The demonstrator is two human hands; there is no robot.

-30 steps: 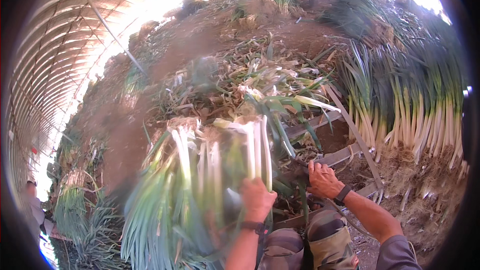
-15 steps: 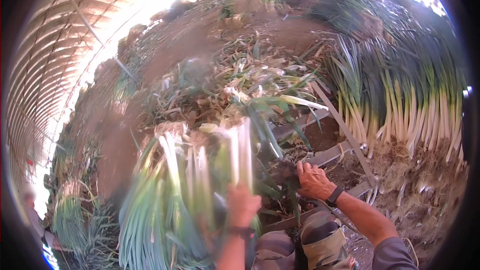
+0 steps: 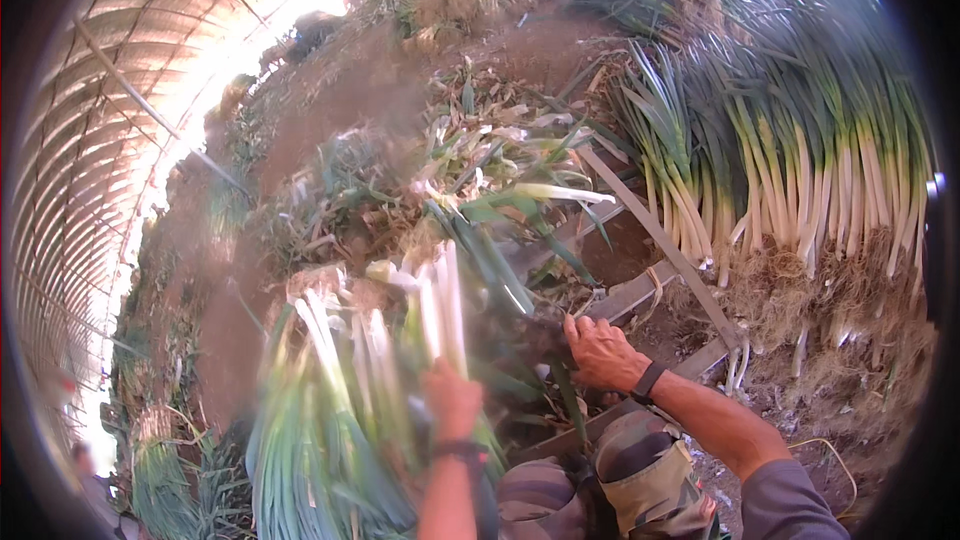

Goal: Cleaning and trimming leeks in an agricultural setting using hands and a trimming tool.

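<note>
My left hand [image 3: 453,401] is closed round the stalks of long green onions [image 3: 432,310], its fingers smeared by motion. These stand at the right side of a trimmed bunch [image 3: 315,420], white shafts and roots pointing away from me, green leaves toward me. To the right, my right hand [image 3: 604,352] is curled with its fingertips together at a dark, blurred thing by a wooden frame [image 3: 655,292]. What those fingers grip is hidden. A loose onion with a white shaft [image 3: 565,193] lies across the litter ahead.
Peeled leaves and skins [image 3: 470,145] are heaped beyond my hands. A long row of untrimmed onions [image 3: 800,180] with matted roots lines the right. A tied bundle [image 3: 160,470] lies at lower left, near another person [image 3: 90,485]. A ribbed arched roof [image 3: 130,120] rises at left.
My view has shifted, so the row, frame and both hands appear further left. Both hands keep their places, the left at the onion stalks and the right by the frame.
</note>
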